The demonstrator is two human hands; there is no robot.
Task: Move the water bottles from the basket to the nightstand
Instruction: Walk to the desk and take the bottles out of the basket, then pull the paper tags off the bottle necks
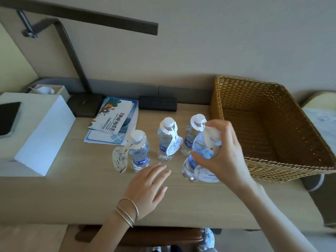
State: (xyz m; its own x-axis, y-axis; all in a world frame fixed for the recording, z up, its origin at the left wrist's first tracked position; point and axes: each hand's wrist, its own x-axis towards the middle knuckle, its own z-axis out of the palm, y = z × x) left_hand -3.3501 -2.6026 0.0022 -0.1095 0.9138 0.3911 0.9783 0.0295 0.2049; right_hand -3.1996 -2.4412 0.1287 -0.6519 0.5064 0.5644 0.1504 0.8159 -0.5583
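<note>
The right hand has its fingers wrapped round the top part of one water bottle. This bottle leans over, low by the bench, right beside the brown basket. The left bottle, middle bottle and right bottle stand up straight on the bench. The left hand is flat and wide, fingers straight, near them.
</note>
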